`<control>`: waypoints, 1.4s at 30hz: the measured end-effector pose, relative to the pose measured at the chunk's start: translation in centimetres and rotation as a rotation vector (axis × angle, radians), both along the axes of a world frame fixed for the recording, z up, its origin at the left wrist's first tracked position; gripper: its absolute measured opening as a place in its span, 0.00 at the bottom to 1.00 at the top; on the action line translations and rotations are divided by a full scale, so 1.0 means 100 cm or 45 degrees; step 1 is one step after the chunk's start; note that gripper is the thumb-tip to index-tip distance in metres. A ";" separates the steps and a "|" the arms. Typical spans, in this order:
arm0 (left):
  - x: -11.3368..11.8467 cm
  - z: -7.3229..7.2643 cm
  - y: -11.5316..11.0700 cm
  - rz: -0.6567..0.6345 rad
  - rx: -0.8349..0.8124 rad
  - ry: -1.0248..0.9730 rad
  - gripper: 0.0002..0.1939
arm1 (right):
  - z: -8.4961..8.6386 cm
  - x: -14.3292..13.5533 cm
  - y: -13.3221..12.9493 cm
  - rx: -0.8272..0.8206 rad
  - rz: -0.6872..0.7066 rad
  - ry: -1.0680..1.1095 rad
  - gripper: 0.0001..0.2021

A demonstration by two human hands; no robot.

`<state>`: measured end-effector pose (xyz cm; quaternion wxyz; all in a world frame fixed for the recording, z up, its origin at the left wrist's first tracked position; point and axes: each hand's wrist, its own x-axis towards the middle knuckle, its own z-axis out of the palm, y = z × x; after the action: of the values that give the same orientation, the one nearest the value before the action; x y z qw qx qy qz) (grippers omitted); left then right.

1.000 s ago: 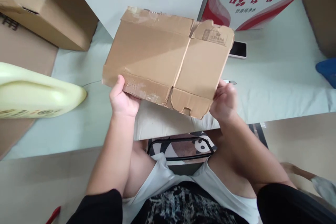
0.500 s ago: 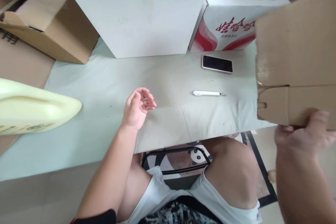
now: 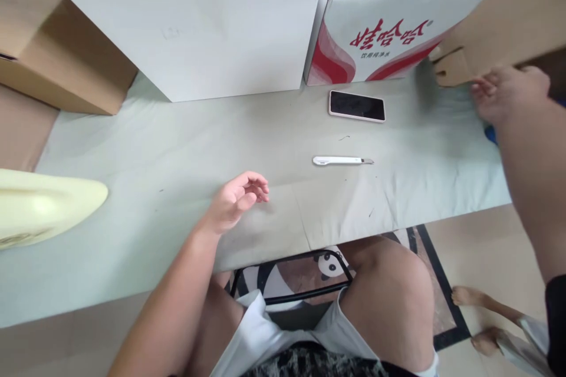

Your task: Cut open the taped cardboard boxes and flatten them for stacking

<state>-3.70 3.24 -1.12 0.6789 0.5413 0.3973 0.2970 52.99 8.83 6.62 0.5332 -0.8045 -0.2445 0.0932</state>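
Cardboard sheet, tan, flattened, at your right hand

Directions are read from the middle of your view.

Item 1. Cardboard sheet [image 3: 508, 20], at two o'clock, tilted, just beside the red-and-white box [image 3: 389, 29]; whether they touch, you cannot tell. Plain tan-brown face, softly blurred, lighter towards its upper part. Lower corner nearest the box carries a small rounded flap, darker tan, with a short notch in its edge and a dark slit along its upper side. A crease divides this flap from the main panel. The sheet runs out of view at the right.

Item 2. Your right hand [image 3: 513, 91], at two o'clock, blurred; fingers curled and clamped on the sheet's lower edge, beside the notched flap.

Item 3. Your left hand [image 3: 243, 203], at eight o'clock, over the pale green cloth [image 3: 177, 153]; thumb and fingers apart, loosely bent, holding nothing.

Item 4. White-handled knife [image 3: 340, 161], at three o'clock, lying on the cloth, blade pointing to three.

Item 5. Phone [image 3: 356, 106], dark screen, pale pink rim, between one and two o'clock.
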 end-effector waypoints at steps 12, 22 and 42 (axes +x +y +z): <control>0.002 0.006 -0.001 0.032 0.076 -0.019 0.30 | -0.018 -0.101 -0.029 -0.673 0.286 0.167 0.03; -0.018 0.026 -0.003 0.444 0.320 -0.155 0.18 | 0.010 -0.300 0.006 -0.659 1.466 -0.684 0.10; -0.070 0.041 -0.013 0.835 0.555 -0.168 0.14 | 0.018 -0.648 0.146 -0.019 1.837 -0.882 0.07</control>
<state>-10.66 1.94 2.95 0.4413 0.4969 0.4321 0.6096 -11.78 23.40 8.42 0.2298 -0.4348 -0.8556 0.1616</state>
